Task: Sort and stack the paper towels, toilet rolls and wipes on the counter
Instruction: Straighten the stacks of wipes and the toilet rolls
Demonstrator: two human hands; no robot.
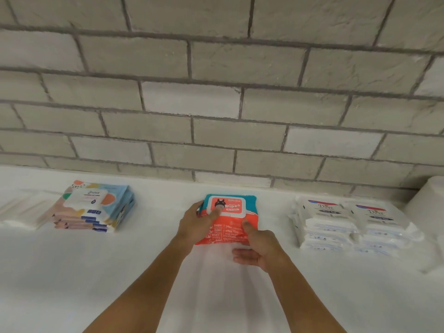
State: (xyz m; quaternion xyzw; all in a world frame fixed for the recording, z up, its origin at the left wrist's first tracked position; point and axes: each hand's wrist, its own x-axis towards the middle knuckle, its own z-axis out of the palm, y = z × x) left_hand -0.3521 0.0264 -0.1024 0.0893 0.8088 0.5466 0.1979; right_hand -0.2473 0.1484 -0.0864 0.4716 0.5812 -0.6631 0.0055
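Orange-and-teal wipes pack [228, 219] is sitting mid-counter, close to the brick wall [216, 104]; cannot tell if it is lifted or resting. Left hand [197, 224] is clasping its left edge, thumb lying on top beside the white lid, fingers hidden behind. Right hand [259, 246] is pinching the near right corner, thumb pressing on top, fingers stretching flat under the near edge. Both forearms are reaching forward, converging on the pack. Patterned packs [93, 207] are stacking up well to the left, white Dove packs [348, 224] in two piles to the right, white roll [430, 212] at far right on the white counter [120, 272].
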